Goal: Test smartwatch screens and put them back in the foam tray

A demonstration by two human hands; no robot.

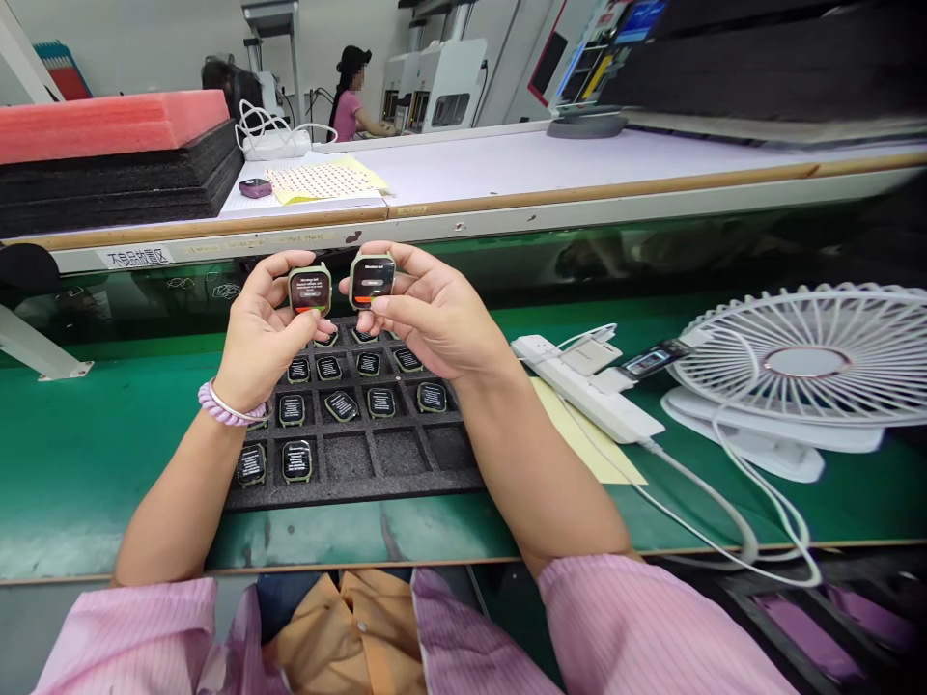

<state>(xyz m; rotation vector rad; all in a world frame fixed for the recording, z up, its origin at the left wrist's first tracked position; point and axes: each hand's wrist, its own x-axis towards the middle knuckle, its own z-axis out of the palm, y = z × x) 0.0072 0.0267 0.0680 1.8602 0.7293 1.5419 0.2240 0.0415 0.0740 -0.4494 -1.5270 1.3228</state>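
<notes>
My left hand [262, 323] is closed on a small square watch body [310, 290] with a lit screen showing text and a red bar. My right hand [424, 309] grips a second watch body [372, 279] of the same kind, its screen also lit. Both are held side by side above the far end of a black foam tray [406, 458]. Several more watch bodies [340, 405] lie in the tray's square pockets; the pockets at its near right are bare. A pink band circles my left wrist.
The tray sits on a green belt [79, 454]. To the right lie a white power strip [590, 391] with cables, a yellow sheet [590, 444] and a white fan [803, 372]. Stacked black and red foam [108, 154] stands back left. Another person [351, 97] sits far behind.
</notes>
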